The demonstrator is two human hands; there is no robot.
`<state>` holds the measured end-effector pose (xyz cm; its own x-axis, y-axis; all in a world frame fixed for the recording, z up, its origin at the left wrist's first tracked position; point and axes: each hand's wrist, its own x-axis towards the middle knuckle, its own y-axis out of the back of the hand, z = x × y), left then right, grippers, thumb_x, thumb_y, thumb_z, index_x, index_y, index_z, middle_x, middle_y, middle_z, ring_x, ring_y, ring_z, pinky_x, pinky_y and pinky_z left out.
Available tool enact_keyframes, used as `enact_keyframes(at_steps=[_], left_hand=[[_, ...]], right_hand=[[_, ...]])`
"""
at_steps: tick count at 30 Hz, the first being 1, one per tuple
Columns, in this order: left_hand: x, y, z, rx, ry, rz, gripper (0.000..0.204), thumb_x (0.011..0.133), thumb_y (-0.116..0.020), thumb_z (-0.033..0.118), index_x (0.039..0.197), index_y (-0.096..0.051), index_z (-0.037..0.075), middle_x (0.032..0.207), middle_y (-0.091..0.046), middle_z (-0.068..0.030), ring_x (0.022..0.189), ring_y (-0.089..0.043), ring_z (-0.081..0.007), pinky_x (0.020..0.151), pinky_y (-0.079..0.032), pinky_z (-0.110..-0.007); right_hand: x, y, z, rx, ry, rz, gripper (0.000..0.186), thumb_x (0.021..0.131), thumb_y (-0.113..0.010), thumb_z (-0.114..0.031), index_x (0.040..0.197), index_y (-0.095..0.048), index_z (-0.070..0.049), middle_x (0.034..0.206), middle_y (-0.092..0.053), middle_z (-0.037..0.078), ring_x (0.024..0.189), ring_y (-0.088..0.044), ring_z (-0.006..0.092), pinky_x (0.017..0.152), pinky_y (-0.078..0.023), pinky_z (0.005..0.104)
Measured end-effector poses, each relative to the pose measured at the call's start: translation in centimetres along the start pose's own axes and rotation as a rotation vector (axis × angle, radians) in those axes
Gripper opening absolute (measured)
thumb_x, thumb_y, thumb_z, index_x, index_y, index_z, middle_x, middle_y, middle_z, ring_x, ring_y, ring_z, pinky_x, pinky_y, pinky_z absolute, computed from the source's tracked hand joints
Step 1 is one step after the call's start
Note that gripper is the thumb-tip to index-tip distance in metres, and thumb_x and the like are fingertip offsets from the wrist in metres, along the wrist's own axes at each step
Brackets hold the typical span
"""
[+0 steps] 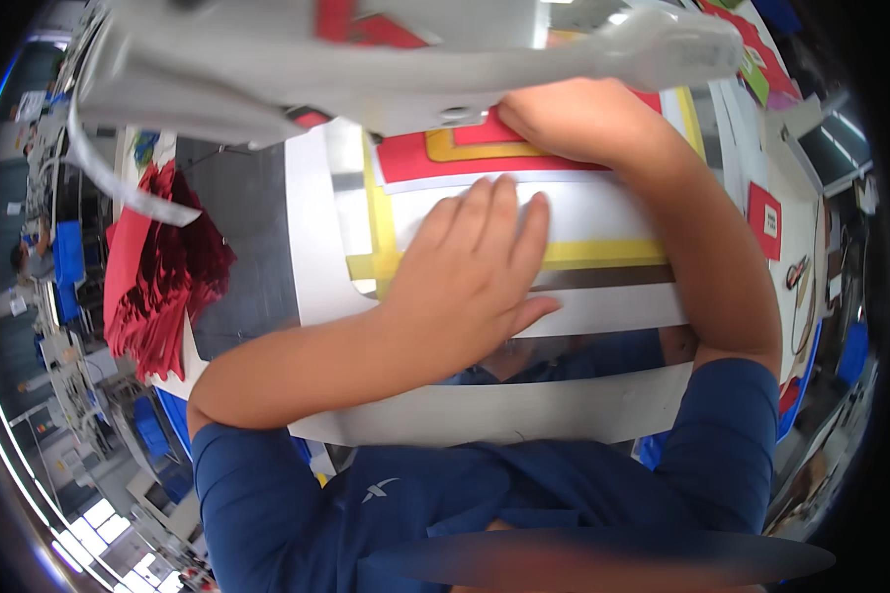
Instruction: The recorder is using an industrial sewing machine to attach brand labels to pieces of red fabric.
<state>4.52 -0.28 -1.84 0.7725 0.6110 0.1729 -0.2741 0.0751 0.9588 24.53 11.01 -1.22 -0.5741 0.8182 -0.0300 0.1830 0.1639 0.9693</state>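
Observation:
My left hand [477,262] lies flat with its fingers spread on a white template sheet [593,212] edged with yellow tape [603,254]. Its fingertips reach the near edge of a red fabric piece [405,163], which carries a yellow rectangular outline [440,148]. My right hand [576,121] rests on the far right part of the red piece, close to the sewing machine head. Its fingers bend away from view, so I cannot see whether they grip anything. The pale grey sewing machine [267,84] spans the top of the view and hides the red piece's far side.
A thick stack of red fabric pieces [158,287] stands at the left. On the right side of the table are a red card with a white label [764,219] and a pair of scissors [797,271]. A shiny metal strip [583,354] runs along the near side.

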Motion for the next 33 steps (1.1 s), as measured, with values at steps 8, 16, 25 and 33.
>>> enact_keyframes(at_steps=[8, 16, 25, 33], left_hand=[[1.6, -2.9, -1.1, -0.003, 0.103, 0.092, 0.088, 0.09, -0.078, 0.061, 0.15, -0.058, 0.0, 0.149, -0.053, -0.0407, 0.142, -0.052, -0.0521, 0.118, -0.041, -0.055], [1.3, -3.0, -1.5, 0.049, 0.093, 0.054, 0.087, 0.091, -0.072, 0.068, 0.15, -0.06, 0.004, 0.149, -0.052, -0.041, 0.143, -0.05, -0.0521, 0.115, -0.04, -0.054], [1.5, -3.2, -1.8, 0.068, 0.075, 0.034, 0.091, 0.092, -0.071, 0.07, 0.156, -0.057, 0.007, 0.152, -0.05, -0.0411, 0.144, -0.049, -0.0523, 0.115, -0.039, -0.055], [1.6, -3.3, -1.5, 0.026, 0.076, 0.018, 0.091, 0.094, -0.069, 0.07, 0.157, -0.055, 0.006, 0.155, -0.046, -0.0432, 0.147, -0.045, -0.0546, 0.117, -0.037, -0.056]], right_hand=[[0.1, -1.4, 1.1, 0.015, -0.072, -0.02, 0.029, 0.095, -0.056, -0.007, 0.118, -0.074, -0.008, 0.106, -0.075, 0.016, 0.093, -0.073, 0.04, 0.08, -0.059, 0.0526], [-0.1, -2.8, 2.1, -0.058, 0.118, 0.198, 0.008, 0.093, -0.064, -0.008, 0.097, -0.067, -0.003, 0.086, -0.071, 0.018, 0.08, -0.068, 0.0417, 0.07, -0.055, 0.0521], [0.3, -1.5, 1.0, -0.041, 0.123, 0.194, 0.025, 0.089, -0.06, -0.005, 0.109, -0.074, -0.005, 0.099, -0.076, 0.02, 0.1, -0.07, 0.0424, 0.092, -0.054, 0.0541], [0.1, -1.8, 1.8, -0.072, 0.045, 0.108, 0.024, 0.09, -0.06, -0.006, 0.111, -0.073, -0.006, 0.1, -0.076, 0.019, 0.089, -0.071, 0.0411, 0.077, -0.057, 0.0529]])
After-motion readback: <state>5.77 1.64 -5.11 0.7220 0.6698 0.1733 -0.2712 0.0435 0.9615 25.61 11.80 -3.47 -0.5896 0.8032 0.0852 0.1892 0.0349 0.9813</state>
